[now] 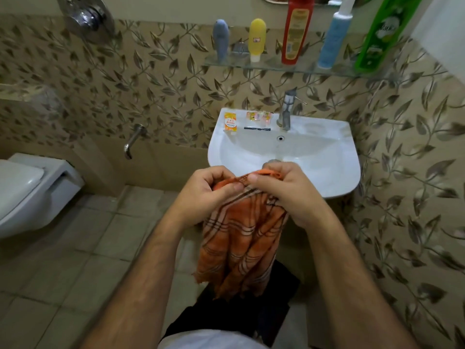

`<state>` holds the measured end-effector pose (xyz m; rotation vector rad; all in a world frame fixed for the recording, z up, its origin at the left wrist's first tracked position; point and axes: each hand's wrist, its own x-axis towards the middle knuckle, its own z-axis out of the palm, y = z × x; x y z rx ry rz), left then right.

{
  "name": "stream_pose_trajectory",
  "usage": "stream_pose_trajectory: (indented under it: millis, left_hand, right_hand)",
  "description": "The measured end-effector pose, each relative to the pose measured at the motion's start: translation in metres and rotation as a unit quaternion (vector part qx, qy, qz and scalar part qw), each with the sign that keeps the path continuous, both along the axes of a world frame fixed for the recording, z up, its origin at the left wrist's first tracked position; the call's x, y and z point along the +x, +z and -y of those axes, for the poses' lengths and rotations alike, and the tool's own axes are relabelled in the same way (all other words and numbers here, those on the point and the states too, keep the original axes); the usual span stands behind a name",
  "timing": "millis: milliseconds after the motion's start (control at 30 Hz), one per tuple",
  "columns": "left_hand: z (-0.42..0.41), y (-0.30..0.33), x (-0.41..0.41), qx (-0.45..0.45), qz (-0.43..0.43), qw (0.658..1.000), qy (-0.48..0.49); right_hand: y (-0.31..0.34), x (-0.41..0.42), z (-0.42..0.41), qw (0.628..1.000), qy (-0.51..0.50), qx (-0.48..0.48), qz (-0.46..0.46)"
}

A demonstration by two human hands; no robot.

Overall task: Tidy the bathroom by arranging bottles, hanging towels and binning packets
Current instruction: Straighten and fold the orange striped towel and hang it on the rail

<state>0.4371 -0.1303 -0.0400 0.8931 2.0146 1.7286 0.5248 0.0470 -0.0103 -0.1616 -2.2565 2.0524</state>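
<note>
In front of the sink, at chest height, the towel is hanging from both hands, its lower end dangling free above the floor. Orange cloth with dark stripes, thin, limp, folding on itself; likely light, no slip risk, nothing fragile. Best taken along the top hem, corners apart, so it is spreading flat for hanging.

Left hand: fingers curled, thumb and forefinger pinching the bunched top edge. Right hand: likewise closed, thumb pressing the hem against the forefinger, more cloth gathered under the palm. The two hands are sitting close together, nearly touching.

Packets are lying on the sink's back rim, left of the tap. Bottles are standing upright on the glass shelf. No towel rail showing in view.
</note>
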Motion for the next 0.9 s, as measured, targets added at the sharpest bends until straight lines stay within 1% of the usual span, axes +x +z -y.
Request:
stream_pose_trajectory:
  millis: [33,67,133,167,233,267,300,400,433,500,567,667,767,800,833,867,900]
  left_hand:
    - [0.001,-0.006,-0.006,-0.012,0.002,1.000,-0.003]
    - [0.001,-0.012,-0.010,-0.027,0.001,1.000,0.003]
    - [-0.003,-0.025,-0.018,-0.033,0.002,0.999,0.029]
    - [-0.006,-0.030,-0.021,-0.008,0.018,0.999,0.038]
    - [-0.018,-0.031,-0.025,0.071,0.094,0.992,0.044]
    - [-0.025,-0.028,-0.028,0.097,0.121,0.987,0.037]
    - [-0.031,-0.023,-0.031,0.105,0.118,0.987,0.024]
    - [-0.050,-0.003,-0.038,0.063,0.007,0.997,-0.039]
    - [-0.055,0.002,-0.040,0.049,-0.013,0.997,-0.065]
    - [-0.061,0.009,-0.046,0.033,-0.016,0.994,-0.102]
    - [-0.064,0.007,-0.050,0.035,0.025,0.992,-0.122]
    - [-0.068,-0.004,-0.048,0.031,0.122,0.980,-0.152]
    - [-0.070,-0.023,-0.048,0.002,0.174,0.976,-0.128]
    - [-0.068,-0.027,-0.051,-0.011,0.164,0.980,-0.113]
    - [-0.067,-0.029,-0.056,-0.029,0.133,0.986,-0.096]
    - [-0.066,-0.031,-0.060,-0.039,0.107,0.990,-0.081]
    - [-0.065,-0.031,-0.062,-0.030,0.093,0.993,-0.064]
  right_hand:
    - [0.003,-0.003,-0.006,0.999,-0.012,-0.035,-0.016]
    - [0.005,-0.006,-0.011,0.998,-0.016,-0.047,-0.030]
    - [0.010,-0.016,-0.014,0.999,-0.026,-0.011,-0.040]
    - [0.010,-0.022,-0.015,0.998,-0.041,0.020,-0.036]
    - [0.011,-0.032,-0.020,0.993,-0.082,0.086,-0.028]
    - [0.013,-0.035,-0.024,0.989,-0.095,0.108,-0.029]
    - [0.014,-0.037,-0.029,0.987,-0.097,0.121,-0.029]
    - [0.016,-0.040,-0.037,0.987,-0.040,0.158,0.018]
    - [0.015,-0.040,-0.038,0.983,-0.026,0.177,0.037]
    - [0.012,-0.040,-0.040,0.978,-0.023,0.202,0.037]
    - [0.013,-0.041,-0.044,0.978,-0.063,0.200,0.025]
    - [0.017,-0.042,-0.050,0.977,-0.125,0.170,-0.003]
    - [0.026,-0.045,-0.055,0.978,-0.146,0.144,-0.026]
    - [0.028,-0.046,-0.058,0.975,-0.164,0.147,-0.026]
    - [0.029,-0.047,-0.063,0.968,-0.198,0.149,-0.027]
    - [0.029,-0.048,-0.068,0.956,-0.244,0.159,-0.025]
    - [0.030,-0.048,-0.073,0.940,-0.288,0.183,-0.018]
